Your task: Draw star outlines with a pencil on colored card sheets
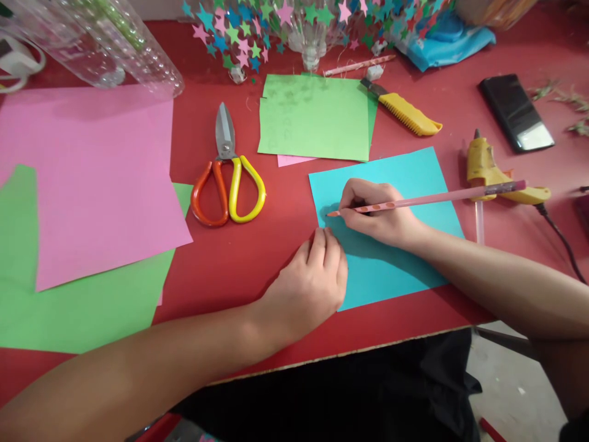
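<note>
A pink pencil [427, 197] with a dark-tipped end is pinched in my right hand [381, 215], its point touching or just over the left part of a blue sheet of paper [405, 270]. My left hand [313, 282] lies on the left edge of that sheet, fingers curled and together; its thumb is hidden beneath. To the left of the sheet are scissors [225, 150] with one red and one yellow handle, blades pointing away from me. Light green paper pieces [317, 120] lie just beyond the blue sheet.
Pink paper [101, 184] overlaps green paper [92, 319] at left. A yellow utility knife [407, 113], glue gun [490, 162] and phone [515, 113] lie at right. Star decorations [248, 31], a plastic-wrapped bundle [119, 43] and a blue packet [451, 46] line the back of the red table [207, 264].
</note>
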`<state>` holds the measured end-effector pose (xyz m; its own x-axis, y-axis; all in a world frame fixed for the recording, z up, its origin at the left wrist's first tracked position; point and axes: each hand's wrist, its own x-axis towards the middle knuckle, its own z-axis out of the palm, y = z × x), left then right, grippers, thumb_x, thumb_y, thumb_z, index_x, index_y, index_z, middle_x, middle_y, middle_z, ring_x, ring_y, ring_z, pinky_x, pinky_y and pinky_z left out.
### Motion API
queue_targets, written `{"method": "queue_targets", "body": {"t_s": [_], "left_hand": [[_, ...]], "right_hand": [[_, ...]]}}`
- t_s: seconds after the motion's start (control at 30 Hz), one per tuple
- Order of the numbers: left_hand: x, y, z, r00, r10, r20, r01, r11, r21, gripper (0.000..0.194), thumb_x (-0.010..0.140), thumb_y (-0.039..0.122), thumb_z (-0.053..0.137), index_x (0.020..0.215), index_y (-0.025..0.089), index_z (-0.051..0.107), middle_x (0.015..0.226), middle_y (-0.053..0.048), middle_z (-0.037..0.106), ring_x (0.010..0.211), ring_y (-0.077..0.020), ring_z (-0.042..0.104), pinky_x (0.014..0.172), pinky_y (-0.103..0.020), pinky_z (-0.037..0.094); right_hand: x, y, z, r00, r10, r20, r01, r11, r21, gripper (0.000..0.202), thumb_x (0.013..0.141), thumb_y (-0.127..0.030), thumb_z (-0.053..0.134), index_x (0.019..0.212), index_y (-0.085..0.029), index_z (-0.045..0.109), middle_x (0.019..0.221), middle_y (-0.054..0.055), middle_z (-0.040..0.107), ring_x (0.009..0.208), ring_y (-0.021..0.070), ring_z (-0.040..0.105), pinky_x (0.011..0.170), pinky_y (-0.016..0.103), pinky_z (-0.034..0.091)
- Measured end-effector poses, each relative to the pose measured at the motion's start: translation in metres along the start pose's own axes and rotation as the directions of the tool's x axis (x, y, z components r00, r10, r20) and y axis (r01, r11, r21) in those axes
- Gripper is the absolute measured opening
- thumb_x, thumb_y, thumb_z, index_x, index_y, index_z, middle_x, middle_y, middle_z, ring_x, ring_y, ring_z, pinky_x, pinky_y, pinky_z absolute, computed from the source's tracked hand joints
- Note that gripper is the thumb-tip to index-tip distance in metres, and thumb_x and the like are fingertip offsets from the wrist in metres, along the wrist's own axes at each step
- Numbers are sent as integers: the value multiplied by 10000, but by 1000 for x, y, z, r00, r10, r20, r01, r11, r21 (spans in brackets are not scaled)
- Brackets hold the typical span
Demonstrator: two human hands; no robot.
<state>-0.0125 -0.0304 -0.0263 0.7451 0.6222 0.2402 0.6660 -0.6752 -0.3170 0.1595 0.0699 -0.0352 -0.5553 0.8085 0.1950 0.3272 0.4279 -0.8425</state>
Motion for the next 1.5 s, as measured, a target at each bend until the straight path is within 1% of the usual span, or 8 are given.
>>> {"method": "queue_targets", "body": {"t_s": [0.33, 0.57, 0.77, 1.07, 1.3, 1.5], "left_hand": [[0, -1, 0, 1000, 0, 1, 0, 1000, -20, 311, 910, 144, 530, 1105, -58, 664, 1107, -267, 696, 1030, -339, 692, 816, -369, 589], [0, 0, 1, 1000, -3, -5, 3, 1000, -31, 315, 909, 152, 539, 1107, -60, 663, 1107, -270, 694, 1023, -343, 693, 820, -376, 589], [-1, -1, 1, 1000, 5, -5, -5, 999, -34, 300, 925, 139, 512, 1099, -53, 662, 1102, -259, 694, 1012, -337, 694, 800, -375, 584], [0, -1, 1, 1000, 17, 5, -17, 999, -46, 300, 931, 115, 492, 1105, -66, 656, 1089, -268, 696, 1025, -341, 691, 805, -387, 581], [0, -1, 1, 1000, 18, -1, -18, 1000, -22, 309, 922, 140, 509, 1103, -53, 669, 1084, -251, 706, 1018, -331, 695, 808, -374, 593], [0, -1, 0, 1000, 17, 9, -17, 999, -30, 310, 925, 128, 502, 1112, -66, 657, 1082, -261, 700, 1024, -340, 691, 813, -386, 583]], "right_hand": [[0, -1, 3, 998, 16, -61, -17, 1000, -22, 144, 762, -104, 551, 684, -194, 471, 589, -56, 469, 521, 74, 377, 493, 227, 277], [0, -1, 0, 999, -9, -34, 9, 1000, -11, 150, 733, -76, 528, 664, -191, 461, 579, -57, 448, 515, 69, 368, 480, 225, 267], [0, -2, -4, 1000, 5, 9, -5, 1000, -7, 160, 720, -95, 529, 631, -195, 442, 574, -48, 452, 515, 75, 381, 480, 231, 268], [0, -2, -5, 1000, 5, 21, -6, 1000, 18, 161, 689, -79, 517, 613, -197, 440, 565, -46, 439, 512, 78, 373, 463, 225, 273], [-1, -1, -4, 1000, -7, 24, 7, 1000, 3, 152, 707, -99, 526, 622, -195, 446, 566, -47, 449, 505, 73, 373, 461, 225, 266], [-1, 0, -2, 999, -5, 42, 5, 1000, -6, 137, 750, -122, 550, 658, -191, 475, 582, -47, 471, 523, 78, 400, 484, 224, 287]]}}
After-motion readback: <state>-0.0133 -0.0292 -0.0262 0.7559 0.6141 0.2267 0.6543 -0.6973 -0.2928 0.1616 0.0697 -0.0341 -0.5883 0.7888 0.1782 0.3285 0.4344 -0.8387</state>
